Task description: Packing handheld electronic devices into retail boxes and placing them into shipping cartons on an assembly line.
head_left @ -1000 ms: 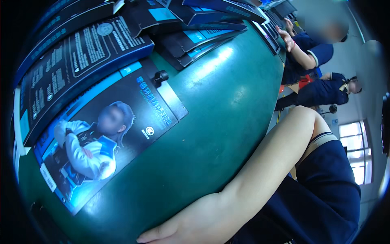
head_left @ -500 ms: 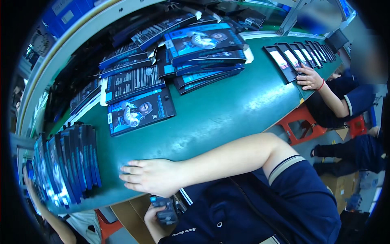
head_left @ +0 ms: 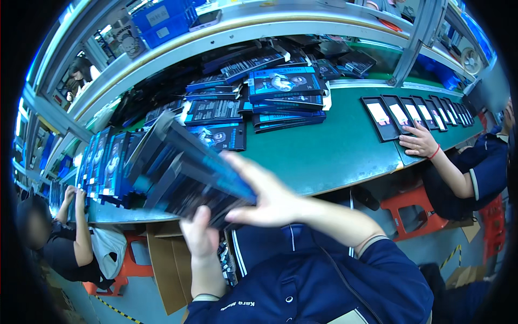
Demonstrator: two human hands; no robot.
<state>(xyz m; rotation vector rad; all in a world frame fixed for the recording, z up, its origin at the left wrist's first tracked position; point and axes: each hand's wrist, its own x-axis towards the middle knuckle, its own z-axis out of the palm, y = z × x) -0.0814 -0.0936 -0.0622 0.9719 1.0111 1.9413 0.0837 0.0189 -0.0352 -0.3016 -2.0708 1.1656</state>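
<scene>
A bundle of flat black-and-blue printed boxes (head_left: 199,178), tilted and smeared by motion, is between my hands above the near table edge. My right hand (head_left: 267,197) grips its right end, thumb and fingers on either side. From below, my left hand (head_left: 200,233) holds the near lower side; the boxes hide part of its fingers. To the left of the bundle stands a row of similar upright boxes (head_left: 110,162). Beyond it, more boxes lie piled, with one picture-faced box (head_left: 283,81) on top of a stack and another box (head_left: 226,136) flat on the table.
The green table (head_left: 334,156) has a metal shelf frame (head_left: 418,43) behind it. At right, a co-worker's hand (head_left: 420,141) touches a row of black trays (head_left: 380,119) with white inserts. Another person (head_left: 59,243) sits at left. A cardboard carton (head_left: 167,270) and red stool (head_left: 413,210) stand below.
My right hand has left the tabletop and now grips the boxes. My left hand has risen from below the table edge. The bundle is now over the edge, and the view has shifted.
</scene>
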